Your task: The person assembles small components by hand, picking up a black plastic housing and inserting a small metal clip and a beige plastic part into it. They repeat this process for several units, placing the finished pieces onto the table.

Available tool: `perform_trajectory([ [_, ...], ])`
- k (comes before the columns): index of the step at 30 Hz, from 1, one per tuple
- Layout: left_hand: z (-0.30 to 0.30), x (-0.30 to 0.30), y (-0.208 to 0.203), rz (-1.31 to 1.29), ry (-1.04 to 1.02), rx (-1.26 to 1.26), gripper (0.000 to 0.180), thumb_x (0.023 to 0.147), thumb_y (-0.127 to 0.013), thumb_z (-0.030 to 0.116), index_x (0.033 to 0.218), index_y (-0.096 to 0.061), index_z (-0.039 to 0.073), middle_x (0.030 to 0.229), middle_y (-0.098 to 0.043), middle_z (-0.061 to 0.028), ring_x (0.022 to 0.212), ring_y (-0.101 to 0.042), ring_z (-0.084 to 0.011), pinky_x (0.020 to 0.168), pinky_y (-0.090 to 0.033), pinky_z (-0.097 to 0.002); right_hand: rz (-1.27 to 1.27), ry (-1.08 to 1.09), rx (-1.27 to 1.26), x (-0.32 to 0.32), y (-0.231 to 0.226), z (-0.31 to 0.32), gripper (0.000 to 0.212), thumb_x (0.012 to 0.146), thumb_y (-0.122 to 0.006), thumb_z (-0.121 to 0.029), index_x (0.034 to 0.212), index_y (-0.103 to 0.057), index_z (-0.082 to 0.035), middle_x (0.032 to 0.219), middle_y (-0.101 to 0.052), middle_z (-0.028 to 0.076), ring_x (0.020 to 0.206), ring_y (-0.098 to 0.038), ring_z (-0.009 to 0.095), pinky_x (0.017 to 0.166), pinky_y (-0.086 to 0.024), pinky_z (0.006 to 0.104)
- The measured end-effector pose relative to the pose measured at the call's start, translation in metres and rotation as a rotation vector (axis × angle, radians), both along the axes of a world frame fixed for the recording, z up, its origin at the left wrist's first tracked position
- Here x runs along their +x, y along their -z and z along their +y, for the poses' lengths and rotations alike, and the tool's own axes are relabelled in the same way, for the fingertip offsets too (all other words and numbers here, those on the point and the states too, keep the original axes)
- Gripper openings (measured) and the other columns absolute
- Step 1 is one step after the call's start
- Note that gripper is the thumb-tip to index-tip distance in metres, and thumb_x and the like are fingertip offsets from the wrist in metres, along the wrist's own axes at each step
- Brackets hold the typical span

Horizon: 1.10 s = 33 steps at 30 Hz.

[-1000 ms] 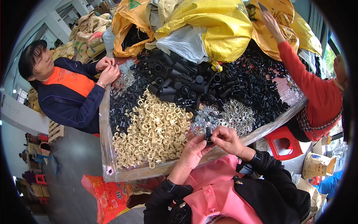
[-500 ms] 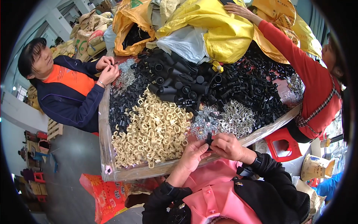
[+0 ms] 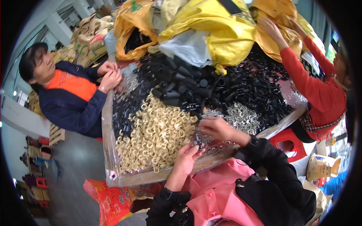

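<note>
My left hand is closed near the front edge of the tabletop, holding a small black plastic part between thumb and fingers. Beyond it, my right hand dips its pressed-together fingertips toward small greyish metal pieces; whatever they pinch is hidden. Left of both hands spreads a heap of cream U-shaped clips. Shiny silver clips lie to the right, close to my right wrist. Black tubes and caps are heaped farther back.
A wooden rim edges the table. Co-workers sit at the left and right. Yellow sacks and an orange sack stand at the far side. A red stool is at the right.
My hands have moved apart: the right went forward to the metal pieces, the left slid slightly left with the black part. The right co-worker's hands shifted to the orange sack.
</note>
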<state>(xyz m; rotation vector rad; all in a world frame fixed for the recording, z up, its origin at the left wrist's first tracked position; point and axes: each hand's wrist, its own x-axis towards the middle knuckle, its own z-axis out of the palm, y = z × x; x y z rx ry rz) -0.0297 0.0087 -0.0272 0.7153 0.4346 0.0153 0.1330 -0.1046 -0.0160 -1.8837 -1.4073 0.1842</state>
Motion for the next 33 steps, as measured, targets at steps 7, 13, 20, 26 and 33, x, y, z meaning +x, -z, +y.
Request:
perform_trajectory([
  [7, 0.002, -0.005, 0.003, 0.035, -0.121, 0.060, 0.023, 0.080, -0.049, 0.008, 0.101, -0.048, -0.002, 0.095, -0.056, -0.0157, 0.079, -0.058, -0.0223, 0.066, -0.049, -0.0270, -0.444, 0.172, -0.235, 0.017, 0.044, 0.055, 0.009, 0.067, -0.049, -0.016, 0.073, -0.050, -0.010, 0.072, -0.050, 0.007, 0.058, -0.056, 0.025, 0.044, -0.045, 0.0350],
  [13, 0.005, -0.002, 0.014, -0.031, -0.190, 0.065, 0.021, 0.081, -0.050, 0.013, 0.098, -0.049, 0.001, 0.094, -0.056, -0.0136, 0.082, -0.057, -0.0224, 0.068, -0.050, -0.0281, -0.146, 0.189, -0.098, 0.005, 0.040, 0.030, 0.010, 0.069, -0.050, -0.015, 0.075, -0.049, -0.007, 0.076, -0.049, 0.010, 0.062, -0.054, 0.028, 0.054, -0.043, 0.0390],
  [20, -0.009, 0.014, 0.018, -0.140, -0.133, 0.018, 0.020, 0.081, -0.050, 0.011, 0.100, -0.049, 0.003, 0.098, -0.054, -0.0147, 0.092, -0.054, -0.0234, 0.075, -0.048, -0.0330, 0.125, 0.001, 0.249, 0.001, 0.027, -0.017, 0.014, 0.073, -0.053, -0.016, 0.070, -0.046, -0.003, 0.065, -0.047, 0.008, 0.058, -0.049, 0.022, 0.052, -0.040, 0.0331],
  [26, -0.019, 0.013, 0.009, -0.270, -0.050, 0.022, 0.023, 0.081, -0.049, 0.012, 0.102, -0.046, 0.003, 0.103, -0.052, -0.0151, 0.097, -0.050, -0.0260, 0.082, -0.044, -0.0379, 1.036, -0.160, 0.084, -0.010, 0.008, -0.035, 0.014, 0.081, -0.048, -0.013, 0.071, -0.045, -0.004, 0.061, -0.045, 0.000, 0.057, -0.043, 0.010, 0.051, -0.037, 0.0244],
  [33, -0.022, 0.010, 0.005, -0.309, -0.128, 0.018, 0.033, 0.079, -0.052, 0.007, 0.110, -0.042, -0.001, 0.103, -0.051, -0.0139, 0.094, -0.051, -0.0231, 0.082, -0.044, -0.0360, 1.069, -0.026, 0.224, -0.034, 0.006, -0.032, 0.010, 0.079, -0.050, -0.012, 0.072, -0.052, -0.005, 0.062, -0.048, -0.004, 0.057, -0.043, 0.004, 0.049, -0.037, 0.0197],
])
